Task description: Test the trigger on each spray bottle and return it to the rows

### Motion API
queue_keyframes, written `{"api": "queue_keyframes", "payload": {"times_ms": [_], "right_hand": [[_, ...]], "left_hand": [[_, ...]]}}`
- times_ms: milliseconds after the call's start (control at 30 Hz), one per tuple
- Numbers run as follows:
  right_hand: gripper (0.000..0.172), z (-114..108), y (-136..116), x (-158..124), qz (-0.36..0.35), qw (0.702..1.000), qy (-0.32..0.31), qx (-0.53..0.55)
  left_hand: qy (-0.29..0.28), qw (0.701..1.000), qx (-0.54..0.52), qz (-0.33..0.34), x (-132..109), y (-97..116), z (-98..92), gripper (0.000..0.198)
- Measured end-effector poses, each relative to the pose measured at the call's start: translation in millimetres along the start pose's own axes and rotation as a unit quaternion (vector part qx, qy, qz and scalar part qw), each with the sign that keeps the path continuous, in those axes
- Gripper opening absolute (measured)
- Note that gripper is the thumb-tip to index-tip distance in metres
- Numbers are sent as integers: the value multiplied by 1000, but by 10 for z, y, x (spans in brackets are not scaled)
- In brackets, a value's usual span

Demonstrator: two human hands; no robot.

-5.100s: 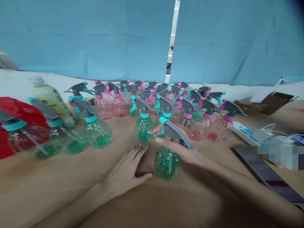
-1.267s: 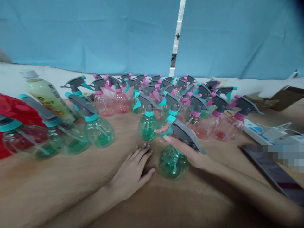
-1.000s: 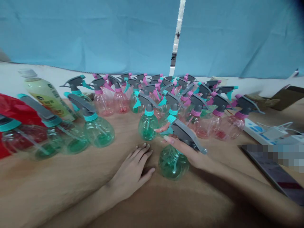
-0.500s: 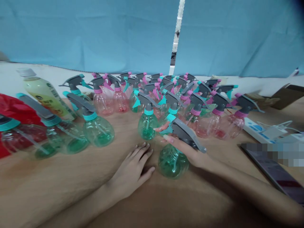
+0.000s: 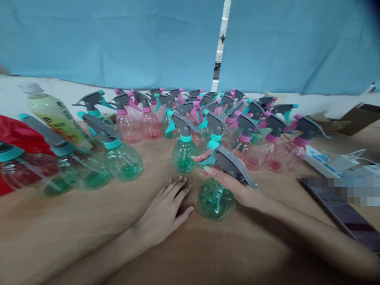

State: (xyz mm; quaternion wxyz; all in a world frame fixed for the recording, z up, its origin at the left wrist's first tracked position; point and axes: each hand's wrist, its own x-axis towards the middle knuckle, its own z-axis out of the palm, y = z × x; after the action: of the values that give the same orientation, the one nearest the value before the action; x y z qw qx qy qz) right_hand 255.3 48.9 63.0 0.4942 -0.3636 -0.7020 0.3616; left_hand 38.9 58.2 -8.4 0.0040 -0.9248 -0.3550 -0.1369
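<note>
"One green trigger spray bottle (image 5: 214, 204) stands at the near centre of our wooden table (image 5: 103, 237). Which hand do we have on it?"

"Our right hand (image 5: 237, 188). We wrap it around the neck, under the grey spray head (image 5: 233, 164), thumb on the near side and a fingertip reaching left beside the turquoise trigger (image 5: 208, 159). We can't tell whether we are pressing that trigger."

"And our left hand (image 5: 164, 209)?"

"Flat on the table, palm down, fingers slightly spread, just left of the bottle. Our thumb points towards the bottle without touching it."

"What do we have farther off?"

"A second green sprayer (image 5: 184, 155) upright just past our left fingertips, and around and behind it a crowd of pink sprayers (image 5: 130, 128) and more green ones, all grey-headed, reaching to the far side."

"On the left?"

"We see three sprayers with turquoise collars (image 5: 113, 143) in a slanting row, with a white-capped drink bottle (image 5: 56, 114) and a red plastic bag (image 5: 32, 136) behind them."

"On the right we have a white power strip (image 5: 319, 162) and, nearer, a dark flat device (image 5: 335, 213). Blue cloth (image 5: 118, 47) hangs at the far side."
</note>
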Motion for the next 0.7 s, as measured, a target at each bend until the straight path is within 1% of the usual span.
{"api": "queue_keyframes", "payload": {"times_ms": [133,267,367,567,700], "right_hand": [[23,4,10,-4,29,999,0,19],[23,4,16,-10,32,999,5,28],[24,-3,15,-7,38,999,-2,29],[30,-10,38,25,15,999,2,51],[30,-3,31,23,17,998,-2,57]], "left_hand": [[-1,1000,-7,2,2,-4,0,49],[-1,1000,-9,0,-7,11,-15,49],[2,1000,-16,-6,-12,16,-18,48],[-3,1000,-13,-5,-12,14,-23,49],[-4,1000,-9,-4,-7,18,-29,49]]}}
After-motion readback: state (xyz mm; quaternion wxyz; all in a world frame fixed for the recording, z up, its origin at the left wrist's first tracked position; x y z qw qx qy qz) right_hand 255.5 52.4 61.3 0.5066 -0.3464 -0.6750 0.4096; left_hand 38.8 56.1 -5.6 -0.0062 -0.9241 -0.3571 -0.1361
